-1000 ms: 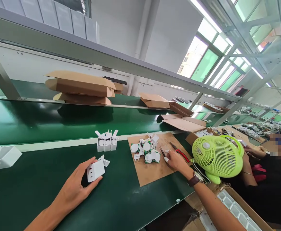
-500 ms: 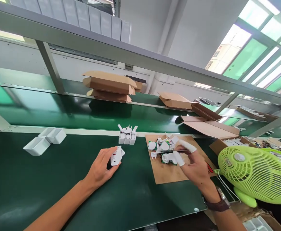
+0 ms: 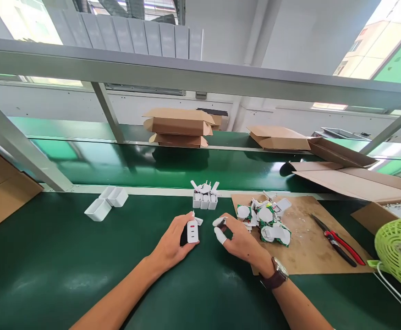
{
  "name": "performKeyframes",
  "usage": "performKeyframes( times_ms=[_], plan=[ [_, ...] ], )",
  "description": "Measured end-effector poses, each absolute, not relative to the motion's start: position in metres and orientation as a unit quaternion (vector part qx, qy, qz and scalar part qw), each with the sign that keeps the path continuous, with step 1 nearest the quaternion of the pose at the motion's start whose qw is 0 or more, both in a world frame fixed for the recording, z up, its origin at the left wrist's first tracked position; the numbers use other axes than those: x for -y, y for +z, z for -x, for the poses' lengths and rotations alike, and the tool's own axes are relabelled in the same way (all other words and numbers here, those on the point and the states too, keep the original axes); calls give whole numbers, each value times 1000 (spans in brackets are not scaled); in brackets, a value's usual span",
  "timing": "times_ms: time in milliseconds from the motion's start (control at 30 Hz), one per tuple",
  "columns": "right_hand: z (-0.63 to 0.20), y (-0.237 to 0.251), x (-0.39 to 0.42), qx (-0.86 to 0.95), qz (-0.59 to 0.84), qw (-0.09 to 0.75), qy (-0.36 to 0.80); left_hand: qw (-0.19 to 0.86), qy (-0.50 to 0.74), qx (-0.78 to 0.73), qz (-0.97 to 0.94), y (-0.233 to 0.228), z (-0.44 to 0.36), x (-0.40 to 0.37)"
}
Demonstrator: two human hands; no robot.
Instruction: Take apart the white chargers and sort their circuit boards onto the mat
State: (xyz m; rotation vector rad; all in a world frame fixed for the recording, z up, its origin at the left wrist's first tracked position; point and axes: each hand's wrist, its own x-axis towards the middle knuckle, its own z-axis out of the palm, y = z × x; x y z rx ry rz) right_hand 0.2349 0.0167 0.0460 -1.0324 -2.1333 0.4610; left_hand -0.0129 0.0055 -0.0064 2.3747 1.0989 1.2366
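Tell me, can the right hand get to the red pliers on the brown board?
Probably yes. The red pliers lie in the open on the cardboard sheet, with nothing on top. The right hand is nearby, with only the pile of white parts beside the way.

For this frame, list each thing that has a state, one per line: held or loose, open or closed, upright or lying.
White charger: upright on the belt, gripped by the left hand.
Right hand: pinching a small dark part; white finger cots on.
Three chargers: standing in a row, untouched.
Pliers: lying flat on the cardboard sheet, closed.
White trays: upright, side by side.
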Motion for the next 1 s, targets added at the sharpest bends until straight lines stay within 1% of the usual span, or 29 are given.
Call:
performKeyframes(
  times_ms=[133,200,267,400,500,700,1000],
  plan=[
    [-248,43,-14,808,435,290,273,146,421,-398,-802,-5,13,-7],
    [-251,43,-14,785,454,282,315,139,417,-397,-806,-2,12,-7],
    [-249,45,-13,751,464,317,346,123,424,-382,-812,1,10,-6],
    [-233,50,-2,700,424,440,369,89,438,-335,-829,6,5,-4],
    [-218,50,9,690,386,485,374,69,426,-326,-841,8,1,-3],
    [-205,40,16,691,376,506,354,31,419,-329,-846,9,0,-2],
    [-202,38,14,686,380,515,346,30,411,-336,-847,8,0,-2]
  ],
)
